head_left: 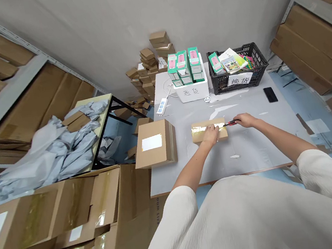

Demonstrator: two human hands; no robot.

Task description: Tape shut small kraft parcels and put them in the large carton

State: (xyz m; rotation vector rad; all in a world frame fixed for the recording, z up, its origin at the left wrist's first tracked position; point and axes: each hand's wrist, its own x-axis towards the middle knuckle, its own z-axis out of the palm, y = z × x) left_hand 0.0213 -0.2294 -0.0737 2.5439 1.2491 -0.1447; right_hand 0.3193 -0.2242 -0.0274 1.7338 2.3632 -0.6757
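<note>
A small cardboard box (198,137) lies on the grey table, with shiny clear tape running along its top. My left hand (211,134) presses on the top of this box and holds it, fingers bent over the tape. At the box's right end, my right hand (246,120) is closed round a slim red-and-black tool (231,123) that looks like a cutter. Its dark tip points left and reaches the taped top near my left fingertips. Whether the tape is cut there is too small to tell.
A larger labelled carton (153,152) stands at the table's left edge. Along the back are a white bin (191,93) of green-and-pink boxes, a black crate (221,86) with booklets, and a power strip (162,106). A phone (270,94) lies right. An open carton (132,206) holds several boxes.
</note>
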